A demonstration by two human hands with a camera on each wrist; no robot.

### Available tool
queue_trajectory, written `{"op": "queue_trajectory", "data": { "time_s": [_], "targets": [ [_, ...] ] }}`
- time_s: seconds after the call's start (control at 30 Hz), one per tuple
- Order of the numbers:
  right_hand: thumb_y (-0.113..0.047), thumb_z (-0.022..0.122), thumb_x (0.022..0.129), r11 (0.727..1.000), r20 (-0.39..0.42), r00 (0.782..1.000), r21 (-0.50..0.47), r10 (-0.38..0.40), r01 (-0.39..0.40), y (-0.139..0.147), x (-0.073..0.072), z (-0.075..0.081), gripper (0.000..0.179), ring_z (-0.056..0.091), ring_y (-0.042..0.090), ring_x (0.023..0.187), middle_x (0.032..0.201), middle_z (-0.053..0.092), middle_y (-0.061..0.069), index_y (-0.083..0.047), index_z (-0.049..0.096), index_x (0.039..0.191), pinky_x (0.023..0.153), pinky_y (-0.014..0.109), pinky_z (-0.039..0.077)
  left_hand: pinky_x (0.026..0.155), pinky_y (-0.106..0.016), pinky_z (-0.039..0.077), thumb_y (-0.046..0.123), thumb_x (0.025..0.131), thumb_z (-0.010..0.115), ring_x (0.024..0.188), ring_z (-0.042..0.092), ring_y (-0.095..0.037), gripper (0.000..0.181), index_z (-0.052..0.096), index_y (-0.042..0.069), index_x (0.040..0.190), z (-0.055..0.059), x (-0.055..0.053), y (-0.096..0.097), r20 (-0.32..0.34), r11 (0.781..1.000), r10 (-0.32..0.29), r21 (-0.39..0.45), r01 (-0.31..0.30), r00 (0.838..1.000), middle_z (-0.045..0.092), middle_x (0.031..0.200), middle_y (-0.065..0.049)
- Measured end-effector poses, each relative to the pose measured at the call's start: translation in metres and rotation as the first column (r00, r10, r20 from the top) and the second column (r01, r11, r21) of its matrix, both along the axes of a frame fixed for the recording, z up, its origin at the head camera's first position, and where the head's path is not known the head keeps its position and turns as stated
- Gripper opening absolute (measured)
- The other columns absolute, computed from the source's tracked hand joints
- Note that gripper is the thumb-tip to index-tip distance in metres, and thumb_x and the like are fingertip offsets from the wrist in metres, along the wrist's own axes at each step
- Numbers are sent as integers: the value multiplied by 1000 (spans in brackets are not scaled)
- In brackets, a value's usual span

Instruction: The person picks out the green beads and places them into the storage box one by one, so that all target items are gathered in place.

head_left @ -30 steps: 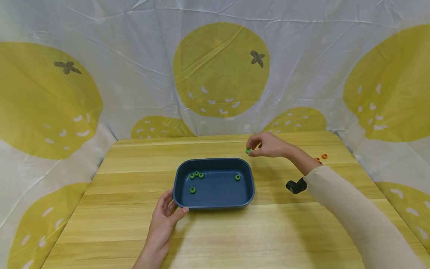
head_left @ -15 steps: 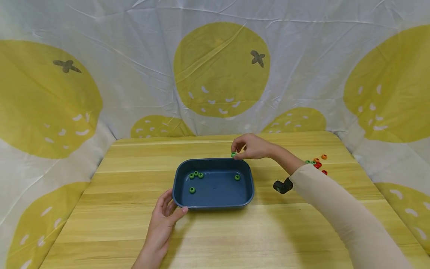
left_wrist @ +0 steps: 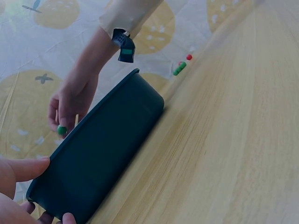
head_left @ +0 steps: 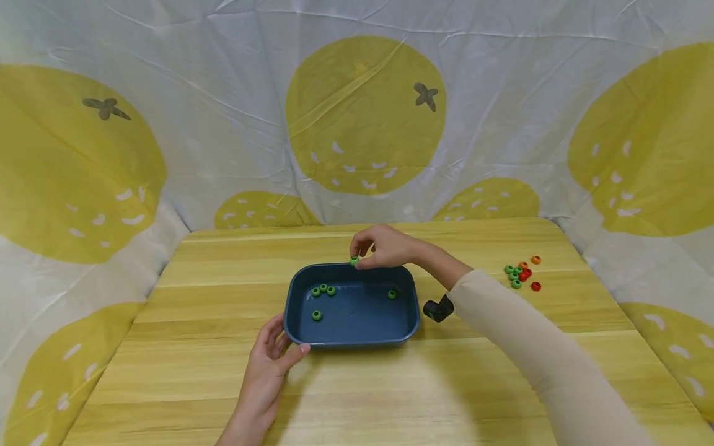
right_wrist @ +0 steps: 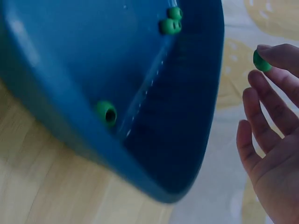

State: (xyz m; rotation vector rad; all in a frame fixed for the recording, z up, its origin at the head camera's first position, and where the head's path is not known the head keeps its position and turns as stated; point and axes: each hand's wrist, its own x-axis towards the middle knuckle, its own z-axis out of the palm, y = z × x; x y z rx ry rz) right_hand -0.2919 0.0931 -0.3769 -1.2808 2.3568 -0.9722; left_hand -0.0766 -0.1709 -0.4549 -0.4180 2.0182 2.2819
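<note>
A blue rectangular basin (head_left: 357,342) stands mid-table with several green beads (head_left: 317,315) on its floor, most toward its left side and one near the right wall. My left hand (head_left: 269,365) grips the basin's near left corner, thumb on the rim and fingers around the outside; the left wrist view shows the thumb (left_wrist: 35,169) against the wall. Between thumb and forefinger my right hand (head_left: 385,246) pinches one green bead (head_left: 354,262), over the basin's far rim. In the right wrist view that bead (right_wrist: 261,61) sits at the fingertips, the other fingers loosely spread.
Right of the basin, a loose group of green, red (head_left: 536,286) and orange (head_left: 536,259) beads lies on the wooden table (head_left: 357,396). A black wrist device (head_left: 438,308) hangs at the right sleeve. Behind the table rises a fruit-printed cloth (head_left: 368,118).
My right hand has moved left with the green bead, from beyond the basin's right corner to over its far rim. The bead group at right has come into view. My left hand keeps its grip.
</note>
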Motion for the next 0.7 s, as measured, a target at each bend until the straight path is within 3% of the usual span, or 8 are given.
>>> {"op": "queue_trajectory", "data": {
  "time_s": [0.33, 0.57, 0.7],
  "targets": [
    [-16, 78, 93, 998, -28, 998, -4, 62, -62, -37, -2, -10, 13, 67, 10, 96, 101, 71, -3, -11, 74, 104, 93, 48, 54, 93, -17, 47, 0, 91, 78, 147, 34, -30, 81, 33, 12, 158, 1, 0, 0, 25, 1000, -2, -3, 2, 1000, 38, 160, -7],
    [-16, 79, 92, 998, -25, 998, -15, 58, -58, -50, -2, -9, 14, 67, 9, 95, 100, 72, -4, -11, 75, 104, 94, 47, 53, 94, -18, 47, 0, 91, 78, 146, 35, -31, 81, 34, 12, 158, 1, 0, 1, 21, 1000, -3, -4, 3, 1000, 39, 159, -7],
    [-16, 78, 93, 996, -14, 996, -23, 84, -84, -54, -2, -9, 19, 67, 10, 96, 104, 73, 4, -7, 75, 109, 95, 48, 53, 95, -19, 46, 1, 91, 78, 146, 35, -30, 81, 34, 12, 158, 1, 0, 0, 27, 1000, 0, -13, 1, 1000, 38, 159, -7]
  ]
}}
